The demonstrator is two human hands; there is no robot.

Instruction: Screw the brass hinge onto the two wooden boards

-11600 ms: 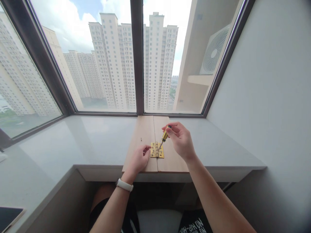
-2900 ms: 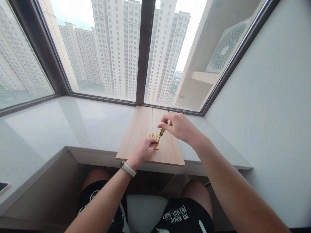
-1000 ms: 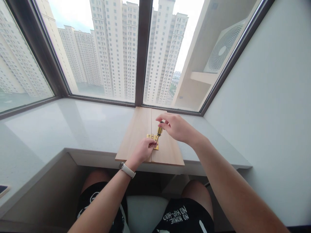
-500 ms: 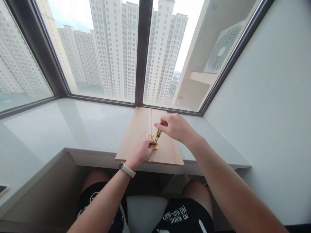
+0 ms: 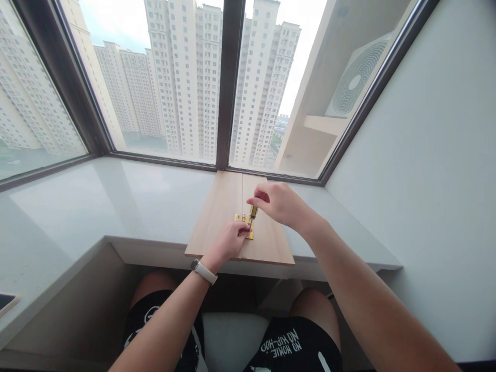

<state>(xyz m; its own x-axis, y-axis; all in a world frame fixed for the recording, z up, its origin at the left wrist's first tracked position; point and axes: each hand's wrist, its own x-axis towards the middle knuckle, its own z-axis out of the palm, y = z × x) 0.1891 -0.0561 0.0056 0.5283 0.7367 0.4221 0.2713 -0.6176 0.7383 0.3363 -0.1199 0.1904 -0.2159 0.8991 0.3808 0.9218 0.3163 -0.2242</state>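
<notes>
Two pale wooden boards, a left one [image 5: 211,219] and a right one [image 5: 269,240], lie side by side with a thin seam between them. A gold-coloured hinge [image 5: 237,217] lies across that seam, partly covered by my fingers. My right hand [image 5: 278,202] is closed around the top of a screwdriver [image 5: 253,211] with a yellow and black handle. The screwdriver tilts slightly, its shaft pointing down at the hinge's right leaf. My left hand [image 5: 229,239] rests on the hinge, thumb and finger pinched by the shaft's lower end; what they grip is hidden.
The boards lie on a white windowsill counter [image 5: 155,206], their near ends sticking out past its front edge. Dark-framed windows [image 5: 225,103] rise behind, and a white wall [image 5: 426,155] stands at the right. A dark flat object [image 5: 6,302] lies at the far left.
Both hands keep their places at the hinge, with the right still on the screwdriver. The whole view has shifted very slightly.
</notes>
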